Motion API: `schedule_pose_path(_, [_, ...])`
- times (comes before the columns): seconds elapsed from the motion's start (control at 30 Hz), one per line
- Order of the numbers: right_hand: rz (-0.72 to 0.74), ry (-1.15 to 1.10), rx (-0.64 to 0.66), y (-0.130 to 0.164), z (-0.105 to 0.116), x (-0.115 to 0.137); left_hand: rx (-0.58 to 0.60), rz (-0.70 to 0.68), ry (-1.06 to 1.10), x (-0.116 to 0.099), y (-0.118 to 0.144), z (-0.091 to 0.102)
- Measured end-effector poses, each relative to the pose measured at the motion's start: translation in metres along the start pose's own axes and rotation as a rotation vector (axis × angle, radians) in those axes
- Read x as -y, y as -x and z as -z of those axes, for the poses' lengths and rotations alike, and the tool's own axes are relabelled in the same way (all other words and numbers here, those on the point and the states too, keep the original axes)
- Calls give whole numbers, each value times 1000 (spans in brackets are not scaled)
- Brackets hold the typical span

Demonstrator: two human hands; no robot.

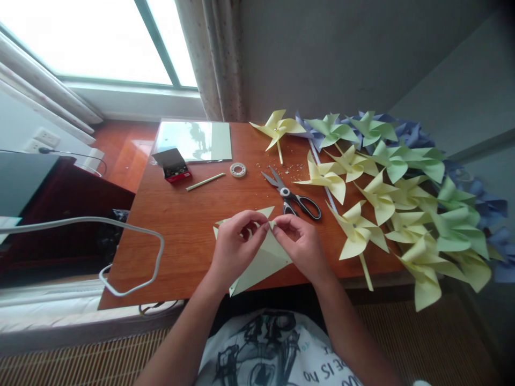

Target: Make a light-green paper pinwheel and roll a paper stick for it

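Note:
A pale yellow sheet of paper (261, 262), cut and partly folded, lies on the wooden table (181, 225) near its front edge. My left hand (235, 244) pinches folded corners of the sheet at its middle. My right hand (300, 241) pinches the paper from the other side, fingertips nearly meeting those of the left. Black-handled scissors (293, 195) lie open just behind my right hand.
Many finished yellow, green and blue paper pinwheels (402, 182) cover the table's right side. Further back lie a roll of tape (238, 170), a yellow stick (205, 182), a small open red box (174, 165) and a glossy sheet (193, 140). A white cable (132, 257) loops at left.

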State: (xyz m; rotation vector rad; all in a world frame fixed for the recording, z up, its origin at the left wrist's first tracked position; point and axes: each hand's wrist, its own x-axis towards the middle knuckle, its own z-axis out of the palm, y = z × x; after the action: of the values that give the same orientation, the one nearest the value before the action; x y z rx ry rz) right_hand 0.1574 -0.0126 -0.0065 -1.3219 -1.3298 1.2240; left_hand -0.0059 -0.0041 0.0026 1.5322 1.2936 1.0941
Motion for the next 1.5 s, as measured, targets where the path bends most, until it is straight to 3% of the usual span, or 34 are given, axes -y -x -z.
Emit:
schedule_pose_path(0.3, [96,52,-29,-1,3,9,41,-32,-67,-8,-3,-1])
schedule_pose_path(0.47, [51,29,-58,-5,2,8,62,-59,-121,-10,-1,-4])
schedule_pose_path(0.77, [-3,-76,-179,-22,6,-7,-59,-45,-151,3,1,12])
schedule_pose_path(0.93, [61,-10,-168,-47,20,-2,-169,-71,-327,17,-12,39])
schedule_pose_path(1.03, [106,33,-168,-66,25,-7,-257,-66,-606,22,-31,66])
schedule_pose_path(1.13, [137,81,-165,-76,27,-15,-340,7,-1035,24,-54,97])
schedule_pose_path(1.2, [155,117,-170,-78,26,-18,-357,44,-1143,24,-69,116])
schedule_pose_path(1.3, [195,173,-202,-75,26,-21,-313,82,-1241,25,-88,138])
schedule_pose_path(1.5, [243,219,-324,-72,30,-28,-89,133,-1364,29,-114,161])
